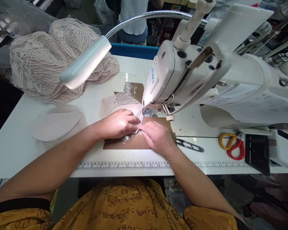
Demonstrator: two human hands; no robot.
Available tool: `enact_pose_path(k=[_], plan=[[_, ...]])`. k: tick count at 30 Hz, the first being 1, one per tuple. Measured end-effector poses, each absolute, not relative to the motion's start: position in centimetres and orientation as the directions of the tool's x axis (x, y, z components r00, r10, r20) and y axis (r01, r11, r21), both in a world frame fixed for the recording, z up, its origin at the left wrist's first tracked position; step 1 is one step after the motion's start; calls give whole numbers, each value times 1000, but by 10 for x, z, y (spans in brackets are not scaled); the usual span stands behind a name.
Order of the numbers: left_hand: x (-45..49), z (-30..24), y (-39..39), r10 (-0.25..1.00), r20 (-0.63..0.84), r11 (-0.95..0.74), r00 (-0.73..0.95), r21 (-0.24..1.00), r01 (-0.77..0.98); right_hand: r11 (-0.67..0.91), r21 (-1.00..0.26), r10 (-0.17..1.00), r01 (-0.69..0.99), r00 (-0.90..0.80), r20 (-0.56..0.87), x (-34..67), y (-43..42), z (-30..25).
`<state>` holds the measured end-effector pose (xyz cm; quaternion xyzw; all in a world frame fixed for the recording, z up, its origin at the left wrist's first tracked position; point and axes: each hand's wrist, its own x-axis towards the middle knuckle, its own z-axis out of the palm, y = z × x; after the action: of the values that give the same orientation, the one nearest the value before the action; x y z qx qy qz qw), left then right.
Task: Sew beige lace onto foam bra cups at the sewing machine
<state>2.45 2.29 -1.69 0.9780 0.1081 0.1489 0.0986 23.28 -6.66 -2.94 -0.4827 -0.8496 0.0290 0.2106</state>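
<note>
A small piece of beige lace (139, 119) lies under the needle of a white sewing machine (182, 73). My left hand (117, 124) rests on the lace from the left, fingers pressed together on it. My right hand (158, 137) pinches its near edge from the right. Both hands meet just in front of the presser foot (147, 111). More of the lace piece (121, 99) spreads out behind my left hand.
A heap of lace pieces (50, 64) sits at the back left under a gooseneck lamp (86, 62). Pale cup-shaped pieces (57, 123) lie left. Thread snips (189, 145), red-and-yellow scissors (231, 145) and a black phone (256, 153) lie right. Another person (133, 17) stands beyond the table.
</note>
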Motion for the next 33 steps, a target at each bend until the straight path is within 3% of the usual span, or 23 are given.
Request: enact_pose_path(k=[18,26,33], plan=[[32,-19,20,312,212,-950,926,74,303,525,-164,846,835,-491,205,234,-68,-28],[30,-21,26,229,237,-968,944,154,197,533,-145,841,833,-503,199,233,-67,-25],[37,-17,12,406,192,-906,893,213,366,515,-147,851,845,-482,211,239,-66,-26]])
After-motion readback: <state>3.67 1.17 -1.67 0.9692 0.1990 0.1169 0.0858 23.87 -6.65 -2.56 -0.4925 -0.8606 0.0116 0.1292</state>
